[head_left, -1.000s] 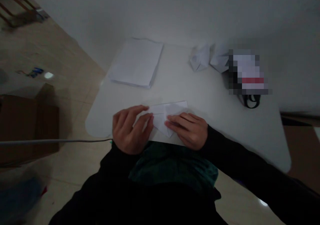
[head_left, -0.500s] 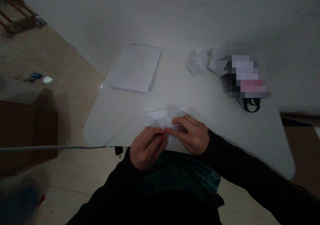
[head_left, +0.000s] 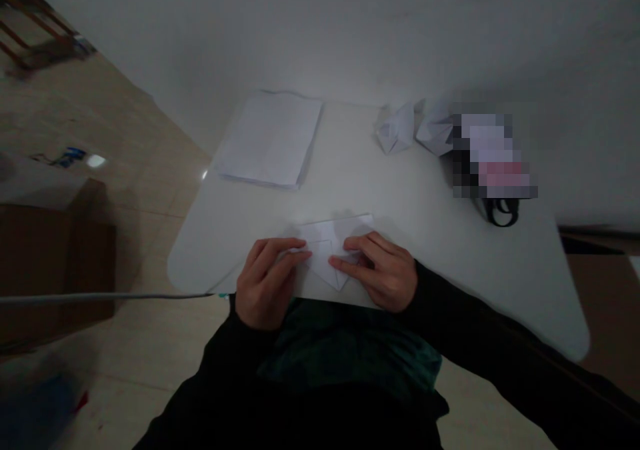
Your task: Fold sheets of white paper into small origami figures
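Note:
A sheet of white paper folded into a pointed shape lies on the white table, near the edge closest to me. Its point faces me. My left hand holds down its left side, with the fingertips on the paper. My right hand presses on its right side, with the fingers spread over the folds. Both hands hide part of the paper's lower corners.
A stack of white paper lies on the table's far side. Two folded paper pieces stand near a pixelated object with black loops. A grey cable runs left above a cardboard box.
My left hand has moved left and now lies flatter on the paper's left side. The paper sits flatter, with its folded point showing toward me. My right hand has barely moved.

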The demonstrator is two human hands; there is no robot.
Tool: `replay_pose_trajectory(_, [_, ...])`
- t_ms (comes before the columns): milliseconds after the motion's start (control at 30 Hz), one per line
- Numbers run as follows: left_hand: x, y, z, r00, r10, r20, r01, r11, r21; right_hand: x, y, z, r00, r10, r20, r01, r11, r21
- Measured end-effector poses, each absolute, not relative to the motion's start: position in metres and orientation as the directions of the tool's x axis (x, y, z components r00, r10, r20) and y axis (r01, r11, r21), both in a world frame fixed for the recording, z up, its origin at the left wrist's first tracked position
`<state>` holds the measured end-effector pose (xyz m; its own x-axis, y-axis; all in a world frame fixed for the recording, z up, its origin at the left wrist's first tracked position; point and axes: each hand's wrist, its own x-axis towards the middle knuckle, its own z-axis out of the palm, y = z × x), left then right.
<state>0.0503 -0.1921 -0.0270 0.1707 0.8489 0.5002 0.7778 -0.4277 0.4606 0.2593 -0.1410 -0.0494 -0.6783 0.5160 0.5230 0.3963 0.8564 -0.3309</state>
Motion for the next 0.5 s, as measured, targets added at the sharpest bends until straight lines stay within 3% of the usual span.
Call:
replay_pose_trajectory(133, [0.079, -0.198, -0.03, 0.162, 0.892, 0.423, 0.776, -0.38, 0.503, 0.259, -0.141, -0.048, -0.677, 0.528, 0.513, 0.405, 0.849, -0.34])
replay_pose_trajectory(300, [0.092, -0.203, -0.028, 0.069, 0.948, 0.31, 0.914, -0.185, 0.36, 0.258, -0.142, -0.048, -0.677, 0.53, 0.511, 0.405, 0.848, -0.343])
replay_pose_trajectory(500, [0.069, -0.197, -0.025, -0.008, 0.95, 0.313, 0.945, -0.095, 0.313, 0.259, -0.142, -0.047, -0.666, 0.529, 0.526, 0.386, 0.847, -0.365])
